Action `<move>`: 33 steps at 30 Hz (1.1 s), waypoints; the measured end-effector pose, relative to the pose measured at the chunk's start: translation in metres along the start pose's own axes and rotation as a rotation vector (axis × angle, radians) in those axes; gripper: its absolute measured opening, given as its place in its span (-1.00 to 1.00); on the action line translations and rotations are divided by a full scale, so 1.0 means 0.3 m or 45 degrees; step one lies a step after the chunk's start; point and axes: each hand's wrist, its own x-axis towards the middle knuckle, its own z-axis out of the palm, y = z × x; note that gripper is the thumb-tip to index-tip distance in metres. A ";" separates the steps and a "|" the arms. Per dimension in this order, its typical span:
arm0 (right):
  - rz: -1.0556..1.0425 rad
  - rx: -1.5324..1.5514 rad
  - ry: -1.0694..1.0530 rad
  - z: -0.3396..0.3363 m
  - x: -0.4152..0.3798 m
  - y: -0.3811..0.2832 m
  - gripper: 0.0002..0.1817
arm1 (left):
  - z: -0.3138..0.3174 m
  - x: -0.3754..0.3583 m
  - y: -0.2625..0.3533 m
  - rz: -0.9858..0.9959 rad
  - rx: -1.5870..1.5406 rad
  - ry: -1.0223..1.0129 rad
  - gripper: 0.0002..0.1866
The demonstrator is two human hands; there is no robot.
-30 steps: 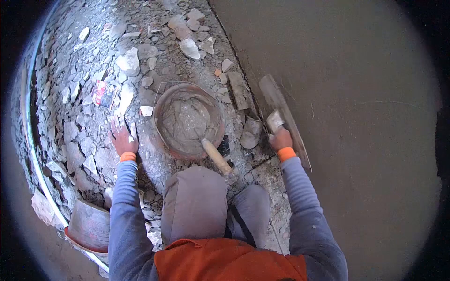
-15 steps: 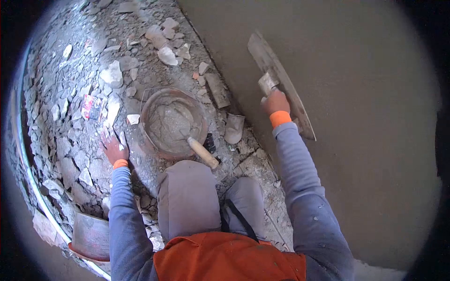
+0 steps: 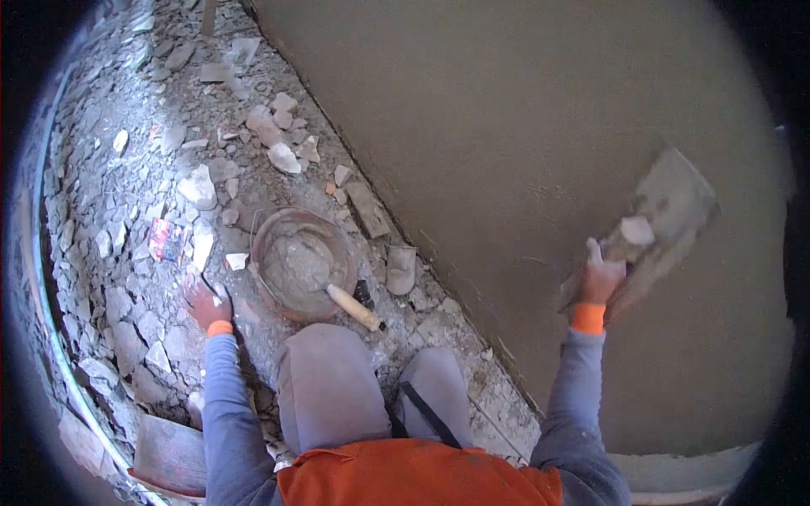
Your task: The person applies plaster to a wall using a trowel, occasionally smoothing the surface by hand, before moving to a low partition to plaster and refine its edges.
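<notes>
One float, probably stiff and light, best held by its handle, is out over the smooth surface, well in from its left edge; your right hand grips that handle, your left hand rests open on rubble.

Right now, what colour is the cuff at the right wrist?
Orange; the cuff behind the right hand shows in the head view.

No text, number or sign is legible; print on the red-and-dark wrapper left of the bucket is unreadable.
</notes>
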 end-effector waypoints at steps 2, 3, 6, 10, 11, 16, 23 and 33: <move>0.129 0.289 -0.044 0.001 -0.111 0.034 -0.88 | 0.067 0.009 0.007 -0.076 0.028 0.010 -0.36; 0.162 0.413 -0.082 0.054 -0.166 0.062 -0.89 | 0.066 0.007 0.013 -0.082 0.043 0.044 -0.36; -0.127 0.376 -0.218 0.257 -0.317 0.094 -0.88 | 0.065 0.004 0.046 -0.082 0.042 0.206 -0.36; 0.419 0.957 -0.466 0.605 -0.397 -0.043 -0.79 | 0.011 0.008 0.065 -0.068 0.103 0.068 -0.36; 0.368 0.928 -0.515 0.692 -0.397 -0.051 -0.77 | -0.001 0.010 0.073 -0.083 0.091 0.047 -0.35; 0.460 0.915 -0.433 0.999 -0.326 -0.155 -0.78 | 0.020 0.019 0.075 -0.067 0.103 0.088 -0.37; 0.739 1.045 -0.189 0.994 -0.357 0.003 -0.70 | 0.038 0.021 0.072 -0.058 0.100 0.093 -0.37; 0.585 0.917 -0.266 0.390 -0.387 0.145 -0.83 | 0.054 0.024 0.074 -0.060 0.166 0.151 -0.37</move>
